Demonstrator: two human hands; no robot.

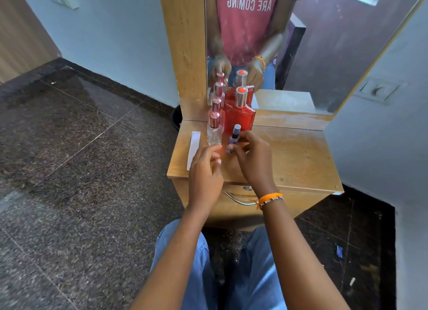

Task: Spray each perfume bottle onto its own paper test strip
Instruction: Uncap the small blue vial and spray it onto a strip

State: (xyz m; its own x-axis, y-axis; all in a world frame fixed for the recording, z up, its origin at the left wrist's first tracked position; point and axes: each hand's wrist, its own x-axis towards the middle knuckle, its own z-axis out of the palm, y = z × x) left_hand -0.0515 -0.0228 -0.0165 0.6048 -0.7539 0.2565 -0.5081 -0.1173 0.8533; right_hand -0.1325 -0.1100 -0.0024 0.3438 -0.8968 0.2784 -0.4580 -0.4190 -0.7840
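Observation:
A small purple spray bottle (pixel 234 137) with a clear cap stands on the wooden dressing table (pixel 298 157), and the fingers of my right hand (pixel 252 157) are around its lower part. My left hand (pixel 205 168) hovers just left of it with fingers apart, holding nothing that I can make out. Behind stand a tall red bottle (pixel 239 116) with a silver cap, a pink bottle (pixel 216 111) and a clear bottle (pixel 214 133) with a rose-gold cap. White paper strips (pixel 194 149) lie at the table's left edge.
A mirror (pixel 301 43) rises at the back of the table and reflects the bottles and a person in a red shirt. A drawer with a metal handle (pixel 238 199) is below the tabletop. Dark speckled floor lies to the left.

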